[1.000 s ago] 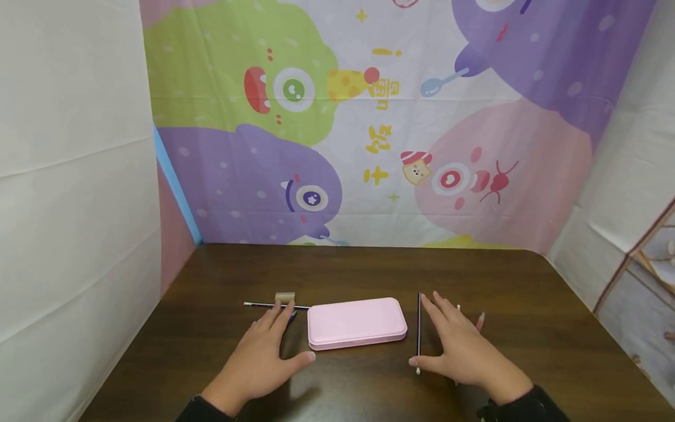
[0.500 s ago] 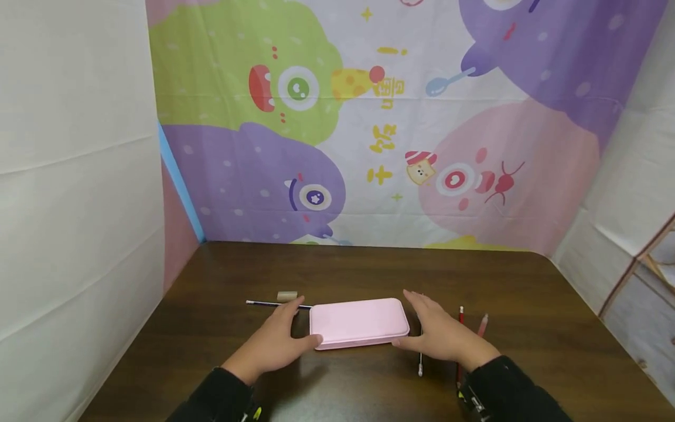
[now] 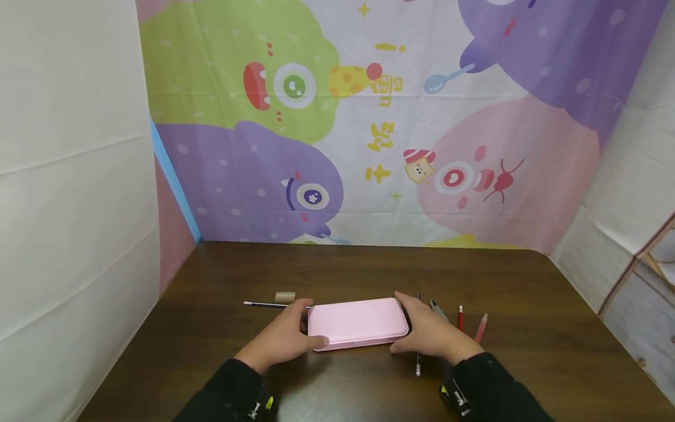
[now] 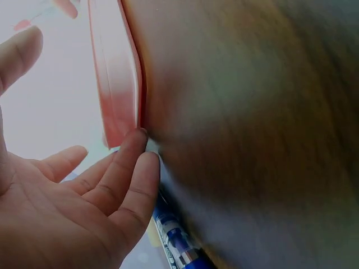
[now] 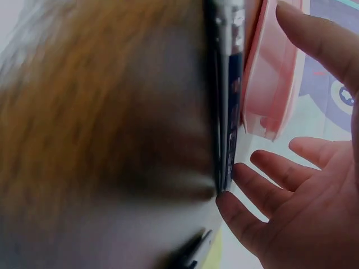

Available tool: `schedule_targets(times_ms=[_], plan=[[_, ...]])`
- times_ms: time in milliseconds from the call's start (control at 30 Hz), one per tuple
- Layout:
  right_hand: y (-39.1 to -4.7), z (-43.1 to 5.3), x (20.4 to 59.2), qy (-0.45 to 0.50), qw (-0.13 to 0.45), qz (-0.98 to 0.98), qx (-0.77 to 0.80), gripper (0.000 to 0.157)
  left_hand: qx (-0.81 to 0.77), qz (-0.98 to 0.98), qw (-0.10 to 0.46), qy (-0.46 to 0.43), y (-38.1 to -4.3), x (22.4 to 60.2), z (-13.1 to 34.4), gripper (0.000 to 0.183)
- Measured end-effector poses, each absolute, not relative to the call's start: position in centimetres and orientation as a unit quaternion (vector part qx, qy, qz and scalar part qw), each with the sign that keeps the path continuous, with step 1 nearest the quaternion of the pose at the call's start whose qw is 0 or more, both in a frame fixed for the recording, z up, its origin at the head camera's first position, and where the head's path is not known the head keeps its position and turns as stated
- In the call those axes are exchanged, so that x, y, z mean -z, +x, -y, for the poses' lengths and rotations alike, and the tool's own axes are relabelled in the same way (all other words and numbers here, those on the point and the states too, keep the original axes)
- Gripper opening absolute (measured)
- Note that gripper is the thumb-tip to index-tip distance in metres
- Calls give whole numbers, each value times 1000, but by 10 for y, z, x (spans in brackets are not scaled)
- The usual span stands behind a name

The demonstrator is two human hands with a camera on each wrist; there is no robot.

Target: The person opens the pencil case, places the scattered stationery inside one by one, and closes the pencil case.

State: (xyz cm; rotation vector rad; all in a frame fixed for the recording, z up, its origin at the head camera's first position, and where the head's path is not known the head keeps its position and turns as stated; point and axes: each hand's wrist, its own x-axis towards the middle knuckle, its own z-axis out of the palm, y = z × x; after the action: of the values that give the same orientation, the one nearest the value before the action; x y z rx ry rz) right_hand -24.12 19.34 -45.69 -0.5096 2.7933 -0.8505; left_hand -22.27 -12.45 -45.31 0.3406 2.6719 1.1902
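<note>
A closed pink pencil case (image 3: 358,321) lies on the brown table between the two hands. My left hand (image 3: 282,337) is at its left end, thumb over the near corner in the head view. In the left wrist view, the fingertips of the left hand (image 4: 84,207) reach the case's end (image 4: 120,84), while the thumb stays apart from it. My right hand (image 3: 429,328) is spread at the other end. The right wrist view shows the right hand (image 5: 314,196) with a gap to the case (image 5: 275,73) and fingertips close to a dark pencil (image 5: 229,106).
A dark pencil (image 3: 263,304) and a small beige cylinder (image 3: 285,296) lie left of the case. A blue pen (image 4: 176,238) is under the left fingers. On the right are a grey-black pen (image 3: 437,309), a red pencil (image 3: 461,318) and a pinkish-red pen (image 3: 481,328).
Both hands have moved inward to the ends of the pencil case, the right one crossing over the dark pencil. The case stays in place.
</note>
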Motion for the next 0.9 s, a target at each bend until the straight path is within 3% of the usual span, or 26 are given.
schedule_targets(times_ms=[533,900], plan=[[-242,-188,458,-170,74,-953,239,93,-324,-931,65,152,-226,455,114,97],[-239,-190,450,-176,47,-954,236,92,-283,-942,30,179,-229,446,116,91]])
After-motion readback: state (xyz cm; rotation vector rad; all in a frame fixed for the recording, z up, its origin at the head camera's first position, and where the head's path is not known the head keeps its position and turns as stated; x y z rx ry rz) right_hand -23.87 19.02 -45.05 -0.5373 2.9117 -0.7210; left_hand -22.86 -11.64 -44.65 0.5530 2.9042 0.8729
